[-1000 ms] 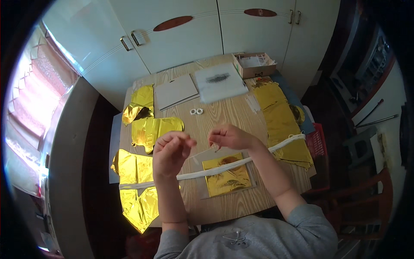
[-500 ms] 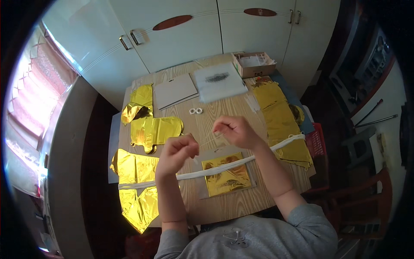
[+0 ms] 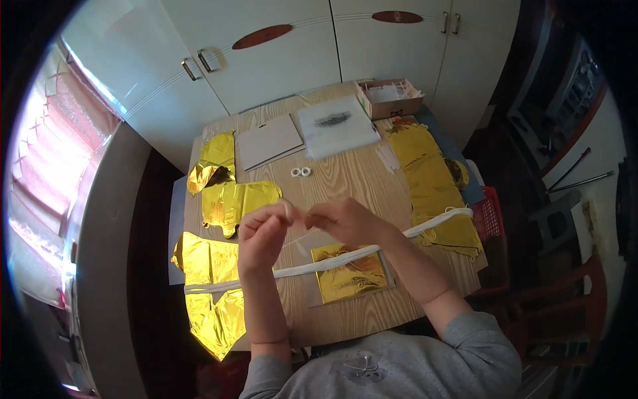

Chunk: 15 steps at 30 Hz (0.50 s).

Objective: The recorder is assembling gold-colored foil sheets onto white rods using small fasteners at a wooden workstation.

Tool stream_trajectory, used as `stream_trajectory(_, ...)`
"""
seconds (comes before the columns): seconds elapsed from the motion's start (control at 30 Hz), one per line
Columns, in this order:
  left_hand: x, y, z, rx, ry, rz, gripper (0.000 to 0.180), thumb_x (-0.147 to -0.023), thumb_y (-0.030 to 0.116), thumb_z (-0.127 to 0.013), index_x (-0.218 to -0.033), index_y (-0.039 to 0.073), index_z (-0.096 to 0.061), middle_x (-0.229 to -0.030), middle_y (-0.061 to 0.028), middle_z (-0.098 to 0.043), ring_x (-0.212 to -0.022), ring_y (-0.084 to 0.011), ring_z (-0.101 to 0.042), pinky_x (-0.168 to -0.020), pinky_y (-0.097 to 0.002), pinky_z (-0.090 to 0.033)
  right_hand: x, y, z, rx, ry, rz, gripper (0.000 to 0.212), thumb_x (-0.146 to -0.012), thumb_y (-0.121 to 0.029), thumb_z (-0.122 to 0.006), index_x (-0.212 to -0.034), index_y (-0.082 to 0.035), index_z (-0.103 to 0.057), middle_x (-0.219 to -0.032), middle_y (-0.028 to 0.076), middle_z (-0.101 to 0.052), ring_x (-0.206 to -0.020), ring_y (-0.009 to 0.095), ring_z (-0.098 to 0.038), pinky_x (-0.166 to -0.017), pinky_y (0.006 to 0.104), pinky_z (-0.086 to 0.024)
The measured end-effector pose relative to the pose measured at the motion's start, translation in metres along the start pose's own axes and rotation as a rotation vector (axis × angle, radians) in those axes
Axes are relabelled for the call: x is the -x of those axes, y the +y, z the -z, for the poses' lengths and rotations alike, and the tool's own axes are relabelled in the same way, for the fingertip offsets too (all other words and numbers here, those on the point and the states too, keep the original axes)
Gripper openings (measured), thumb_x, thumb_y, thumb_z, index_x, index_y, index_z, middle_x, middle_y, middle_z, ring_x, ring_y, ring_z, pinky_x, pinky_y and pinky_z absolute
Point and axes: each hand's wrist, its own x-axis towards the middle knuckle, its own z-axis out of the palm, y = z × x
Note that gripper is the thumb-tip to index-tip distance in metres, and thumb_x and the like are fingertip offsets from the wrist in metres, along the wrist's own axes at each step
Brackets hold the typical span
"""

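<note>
Above the middle of the table, my left hand [image 3: 261, 234] is closed in a pinch, with a bit of thin white string at its fingertips. My right hand [image 3: 347, 221] is closed too, its fingertips almost meeting the left ones; the string between them is hard to make out. Beneath my hands runs a long bundle of white strings [image 3: 299, 270], stretched from left to right across the table. It crosses a folded gold foil piece [image 3: 352, 282], which lies on a flat greyish sheet near the table's front edge.
More gold foil lies at the left [image 3: 212, 259] and right [image 3: 432, 173] of the wooden table [image 3: 352, 183]. Farther back are two small white rolls [image 3: 301, 172], grey boards [image 3: 269, 141], a stack of clear plastic bags [image 3: 339, 126] and a cardboard box [image 3: 392, 100]. White cabinets stand behind.
My right hand has moved left and down toward my left hand, closing the gap the string spanned. My left hand's fingers have shifted slightly up.
</note>
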Motion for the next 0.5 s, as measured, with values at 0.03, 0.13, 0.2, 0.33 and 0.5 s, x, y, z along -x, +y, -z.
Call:
stream_trajectory(0.03, -0.001, 0.000, -0.011, -0.012, 0.179, -0.080, 0.014, -0.080, 0.005, -0.054, -0.072, -0.004, -0.061, -0.070, -0.0069, -0.061, -0.074, -0.0146, -0.049, -0.072, -0.0287, -0.039, 0.000, -0.002, 0.002, 0.014, -0.057, 0.008, 0.011, -0.087, -0.015, -0.058, -0.084, -0.005, -0.062, -0.071, 0.009, -0.063, -0.063, 0.019, -0.062, -0.058, 0.0274, -0.047)
stream_trajectory(0.13, -0.004, 0.000, 0.002, -0.856, -0.055, -0.239, 0.014, -0.081, 0.009, -0.057, -0.074, -0.004, -0.057, -0.068, -0.0054, -0.059, -0.074, -0.0151, -0.049, -0.073, -0.0274, -0.036, 0.001, -0.015, 0.018, 0.008, -0.119, 0.038, 0.013, -0.087, -0.018, -0.057, -0.085, -0.006, -0.062, -0.072, 0.009, -0.064, -0.064, 0.022, -0.063, -0.058, 0.0298, -0.048)
stream_trajectory(0.2, 0.002, -0.005, 0.020, -0.615, -0.183, 0.092, 0.017, -0.084, 0.013, -0.057, -0.078, -0.003, -0.056, -0.065, -0.0052, -0.057, -0.075, -0.0168, -0.049, -0.074, -0.0298, -0.035, 0.004, -0.015, 0.030, -0.054, -0.023, 0.069, 0.018, -0.088, -0.025, -0.054, -0.087, -0.008, -0.062, -0.074, 0.008, -0.064, -0.066, 0.026, -0.063, -0.059, 0.0329, -0.048)
stream_trajectory(0.33, 0.000, -0.027, 0.019, 0.373, -0.128, -0.074, 0.022, -0.089, 0.017, -0.051, -0.080, 0.000, -0.059, -0.081, -0.0118, -0.059, -0.076, -0.0189, -0.049, -0.075, -0.0338, -0.037, 0.004, 0.005, 0.012, 0.053, -0.035, -0.011, 0.014, -0.088, -0.017, -0.056, -0.082, -0.005, -0.061, -0.070, 0.009, -0.063, -0.064, 0.020, -0.062, -0.059, 0.0297, -0.047)
stream_trajectory(0.5, -0.011, -0.014, 0.016, -1.090, -0.210, -0.451, 0.006, -0.078, 0.008, -0.057, -0.078, 0.002, -0.060, -0.075, -0.0068, -0.059, -0.080, -0.0163, -0.048, -0.071, -0.0302, -0.035, 0.006, -0.021, 0.033, -0.183, -0.145, 0.059, 0.015, -0.089, -0.017, -0.055, -0.082, -0.005, -0.061, -0.072, 0.007, -0.063, -0.063, 0.018, -0.061, -0.059, 0.0284, -0.047)
